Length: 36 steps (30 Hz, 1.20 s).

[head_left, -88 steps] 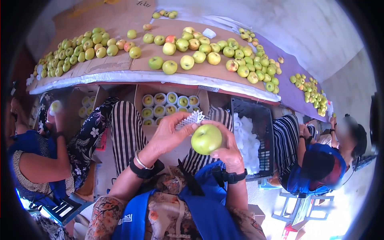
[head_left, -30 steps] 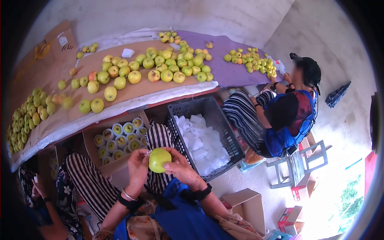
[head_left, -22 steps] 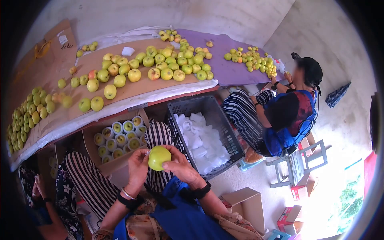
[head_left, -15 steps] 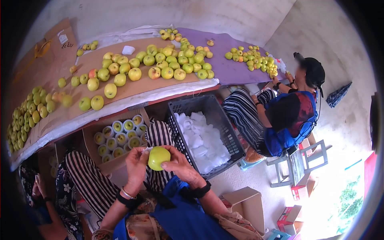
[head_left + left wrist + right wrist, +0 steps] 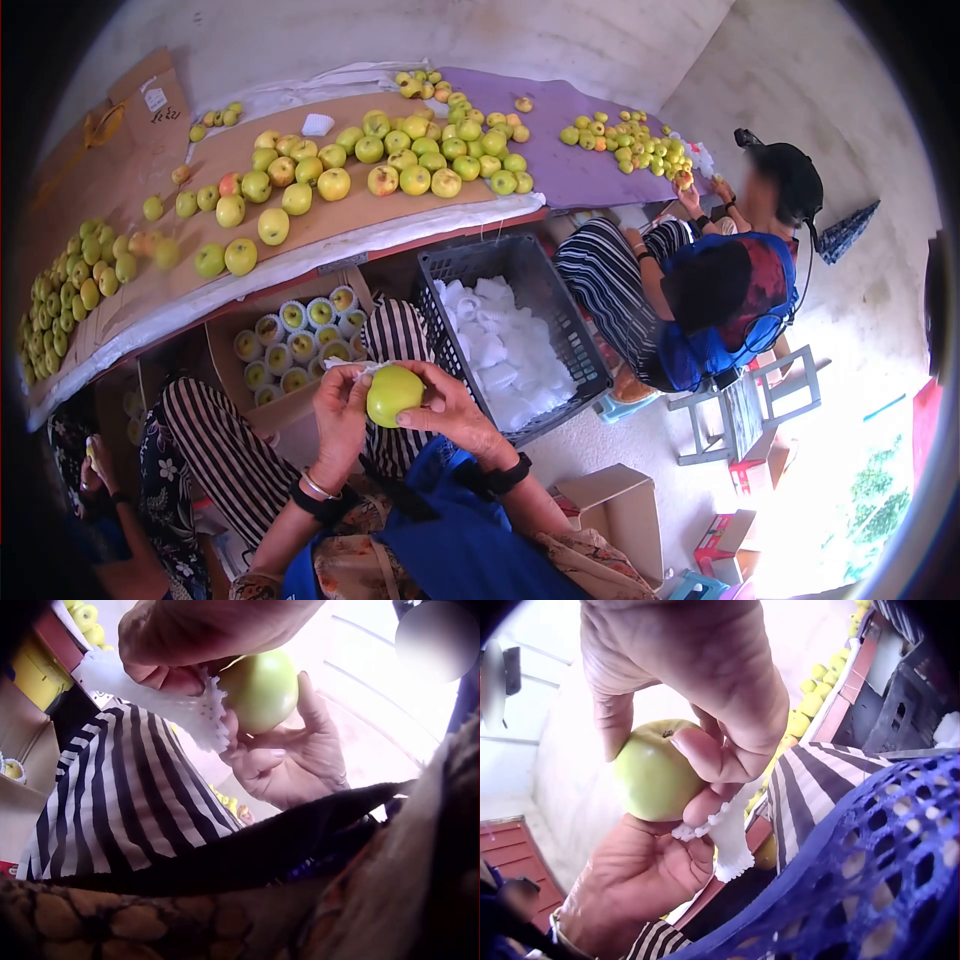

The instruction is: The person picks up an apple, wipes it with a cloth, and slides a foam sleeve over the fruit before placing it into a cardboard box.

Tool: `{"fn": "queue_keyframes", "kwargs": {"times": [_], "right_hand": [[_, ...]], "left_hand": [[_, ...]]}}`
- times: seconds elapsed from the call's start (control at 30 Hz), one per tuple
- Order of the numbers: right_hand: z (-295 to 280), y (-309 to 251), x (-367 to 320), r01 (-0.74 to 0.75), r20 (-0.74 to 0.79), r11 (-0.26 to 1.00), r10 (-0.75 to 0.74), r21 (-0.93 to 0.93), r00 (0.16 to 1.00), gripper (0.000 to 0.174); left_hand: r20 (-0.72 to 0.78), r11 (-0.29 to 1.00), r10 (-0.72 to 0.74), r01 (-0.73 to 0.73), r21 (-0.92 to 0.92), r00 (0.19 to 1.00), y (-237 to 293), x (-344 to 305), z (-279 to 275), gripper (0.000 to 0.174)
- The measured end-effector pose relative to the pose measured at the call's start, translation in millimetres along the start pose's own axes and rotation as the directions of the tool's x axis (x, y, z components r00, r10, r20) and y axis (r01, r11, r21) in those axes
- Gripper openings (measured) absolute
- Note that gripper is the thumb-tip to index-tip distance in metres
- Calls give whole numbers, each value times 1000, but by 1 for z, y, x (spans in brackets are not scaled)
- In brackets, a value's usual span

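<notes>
A green apple is gripped between the thumb and fingers of my right hand, over my striped trouser leg. My left hand pinches a white foam net sleeve against the apple's left side. In the left wrist view, the sleeve hangs flattened from the left fingers, its scalloped rim right at the apple. From the right wrist, the apple shows its stem end, with the sleeve below the right fingers. No part of the apple is inside the sleeve's visible length.
A carton of apples in foam sleeves stands left of my knees. To the right, a black crate holds white foam sleeves. Loose apples spread along the cardboard-covered table. Another person sits at right; someone's hands show at lower left.
The head view has swung right since the earliest frame. Hands and apple stay together; the sleeve, spread on the left fingertips at first, now sticks out left past them.
</notes>
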State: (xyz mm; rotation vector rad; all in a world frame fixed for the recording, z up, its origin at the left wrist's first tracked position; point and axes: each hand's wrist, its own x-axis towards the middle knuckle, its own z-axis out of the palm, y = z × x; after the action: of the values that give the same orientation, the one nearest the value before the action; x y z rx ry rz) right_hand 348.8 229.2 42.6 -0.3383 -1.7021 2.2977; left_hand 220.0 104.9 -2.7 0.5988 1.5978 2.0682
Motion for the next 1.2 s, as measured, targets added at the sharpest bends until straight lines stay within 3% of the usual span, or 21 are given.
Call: {"fn": "queue_keyframes", "kwargs": {"times": [0.1, 0.3, 0.67, 0.8, 0.9, 1.07, 1.2], "right_hand": [[0, 6, 1, 24, -13, 1000, -24, 18, 1000, 71], [-1, -5, 0, -70, 3, 997, 70, -21, 998, 71], [0, -6, -3, 47, -19, 998, -48, -49, 999, 74], [-2, -4, -5, 40, -28, 994, -43, -101, 999, 74], [0, 4, -3, 155, -38, 984, -159, -87, 987, 75], [-3, -8, -4, 54, -36, 998, -56, -31, 998, 76], [-2, -20, -9, -135, 46, 986, 131, 97, 990, 74]], "left_hand": [[-2, 1000, 12, -12, 28, 1000, 0, 0, -1, 3], [24, 997, 36, -37, 69, 999, 7, -1, 0, 4], [25, 993, 13, -16, 113, 1000, -2, 2, -9, 7], [33, 986, 64, -69, 154, 997, -4, 2, -8, 7], [23, 978, 93, -95, 185, 995, -2, 2, -8, 7], [42, 947, 130, -136, 291, 991, 3, 1, -7, 6], [74, 973, 57, -72, 218, 996, 11, -2, -3, 7]]}}
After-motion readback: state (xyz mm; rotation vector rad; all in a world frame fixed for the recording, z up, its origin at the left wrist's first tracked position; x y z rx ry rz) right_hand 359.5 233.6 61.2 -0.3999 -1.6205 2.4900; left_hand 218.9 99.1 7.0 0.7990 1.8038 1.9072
